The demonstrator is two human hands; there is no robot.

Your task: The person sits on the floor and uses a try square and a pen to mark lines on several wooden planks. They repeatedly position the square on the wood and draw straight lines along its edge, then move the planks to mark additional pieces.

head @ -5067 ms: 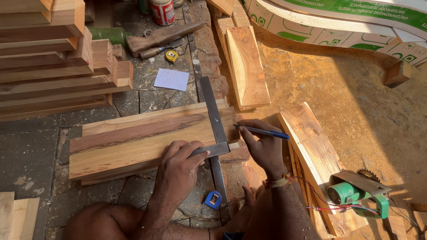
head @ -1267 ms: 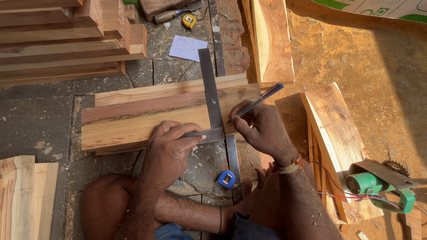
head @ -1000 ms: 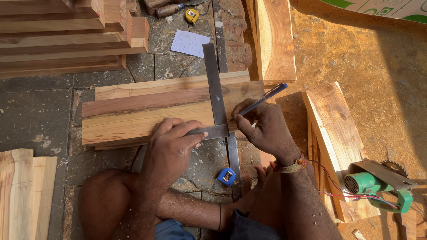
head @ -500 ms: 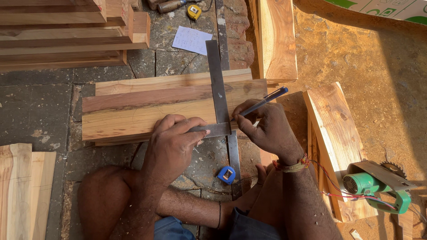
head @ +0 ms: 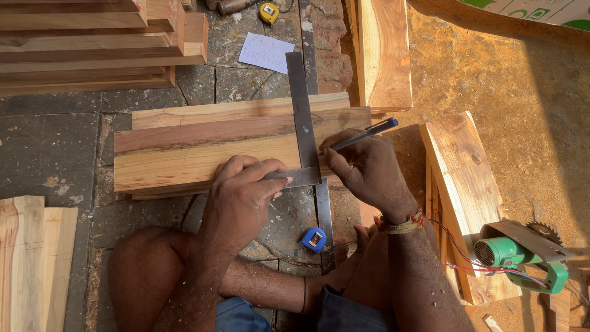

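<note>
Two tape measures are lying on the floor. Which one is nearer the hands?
The blue tape measure, on the stone floor just below the left hand; the yellow tape measure lies far off at the top edge.

Stone floor (head: 49, 147) bears plank (head: 203, 147), paper (head: 266, 53), blue tape measure (head: 314, 240).

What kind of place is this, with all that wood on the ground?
Most likely an outdoor carpentry work area. Cut planks are stacked on the stone floor, a green circular saw sits nearby, and the person's hands hold a metal square and a pen on a plank.
</note>
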